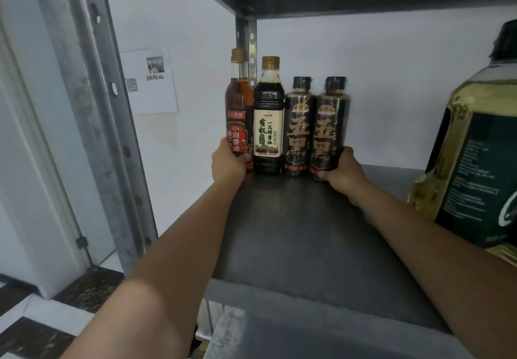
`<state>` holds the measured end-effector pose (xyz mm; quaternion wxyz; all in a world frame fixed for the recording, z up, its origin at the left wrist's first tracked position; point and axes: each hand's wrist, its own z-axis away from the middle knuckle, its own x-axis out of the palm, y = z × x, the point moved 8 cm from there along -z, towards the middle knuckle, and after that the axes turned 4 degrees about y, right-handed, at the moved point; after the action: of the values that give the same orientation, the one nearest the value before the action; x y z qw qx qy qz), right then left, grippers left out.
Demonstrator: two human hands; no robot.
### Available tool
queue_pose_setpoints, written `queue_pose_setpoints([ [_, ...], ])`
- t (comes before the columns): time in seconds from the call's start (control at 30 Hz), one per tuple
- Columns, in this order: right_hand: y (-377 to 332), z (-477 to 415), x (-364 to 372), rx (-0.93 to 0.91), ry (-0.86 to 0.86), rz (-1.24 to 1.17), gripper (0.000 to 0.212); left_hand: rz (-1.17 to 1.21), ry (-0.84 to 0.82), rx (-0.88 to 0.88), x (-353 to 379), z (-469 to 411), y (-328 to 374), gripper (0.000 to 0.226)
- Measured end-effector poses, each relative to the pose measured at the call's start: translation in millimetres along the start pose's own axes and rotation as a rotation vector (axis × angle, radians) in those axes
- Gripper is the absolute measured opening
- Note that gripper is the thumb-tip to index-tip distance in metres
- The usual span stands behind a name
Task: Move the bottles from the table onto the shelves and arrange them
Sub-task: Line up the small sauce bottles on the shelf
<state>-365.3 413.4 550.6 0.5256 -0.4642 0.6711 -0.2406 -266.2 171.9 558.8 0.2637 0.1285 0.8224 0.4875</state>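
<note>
Bottles [268, 123] stand upright in a touching row on the shelf [307, 246]; left grip [228, 162] clasps the red-labelled end bottle [237, 112], right grip [345, 175] the black end bottle [330, 123].

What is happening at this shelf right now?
A person is lining up bottles at the back of a metal shelf. The left hand grips the leftmost, red-labelled oil bottle; the right hand grips the rightmost black bottle. A soy sauce bottle and a second black bottle stand between them. A large oil jug stands at the right.
</note>
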Motion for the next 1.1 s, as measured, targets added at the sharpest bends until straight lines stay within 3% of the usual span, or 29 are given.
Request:
queue_pose_setpoints([
  [0.47, 4.6, -3.8, -9.2, 0.054, 0.056, 0.010, 0.073, -0.014, -0.033, 0.048, 17.4, -11.5, 4.8, 0.047],
  [0.93, 25.9, -10.6, -24.7, 0.251, 0.199, 0.002, 0.066, -0.062, -0.080, 0.097, 42.1, -7.6, 16.8, 0.043],
  [1.1, 24.3, -4.2, -30.0, 0.300, 0.209, -0.121, 0.070, -0.055, -0.100, 0.092, 42.6, -2.1, 17.0, 0.051],
])
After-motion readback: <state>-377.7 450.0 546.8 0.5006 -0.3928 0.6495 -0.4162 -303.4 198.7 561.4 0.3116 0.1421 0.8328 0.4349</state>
